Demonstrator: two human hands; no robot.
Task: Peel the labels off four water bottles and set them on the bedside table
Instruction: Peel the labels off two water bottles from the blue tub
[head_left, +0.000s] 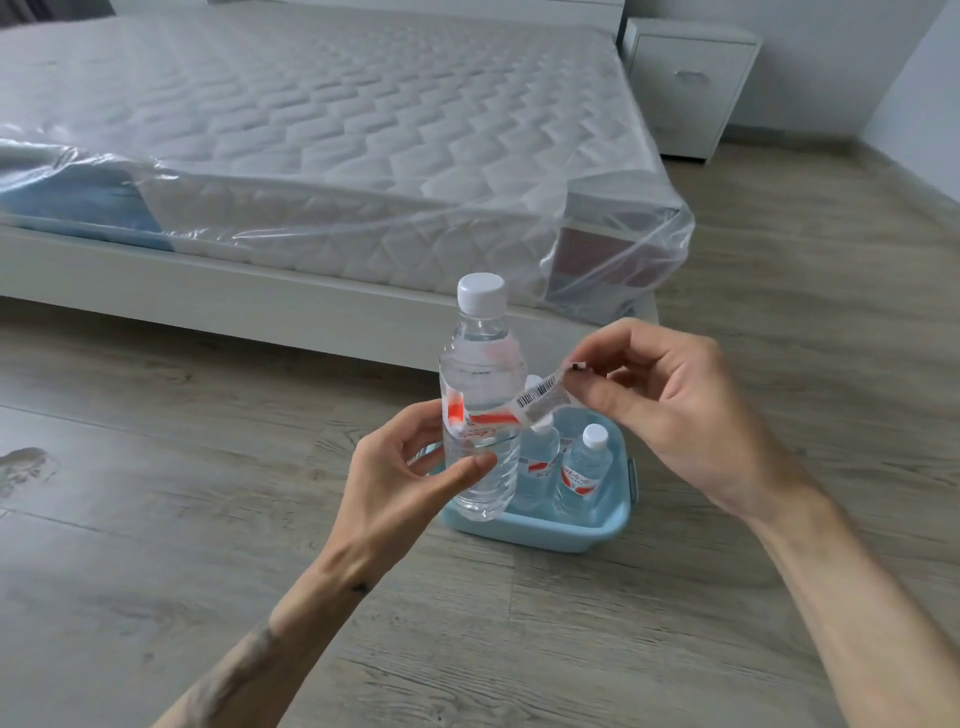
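My left hand (410, 467) grips the lower body of a clear water bottle (480, 364) with a white cap, held upright above the floor. Its red and white label (537, 400) is partly peeled; the loose end with the barcode stretches to the right, pinched between thumb and fingers of my right hand (670, 410). Below, a light blue basin (540, 532) on the floor holds more labelled bottles; one (584, 467) stands at the right, another (537, 457) is partly hidden behind the held bottle. The white bedside table (688, 85) stands at the far right, beside the bed.
A bed with a white frame (208, 291) and a mattress (322, 119) wrapped in clear plastic fills the upper half. Wood-look floor (156, 519) stretches all around the basin. A pale wall (914, 98) runs along the right.
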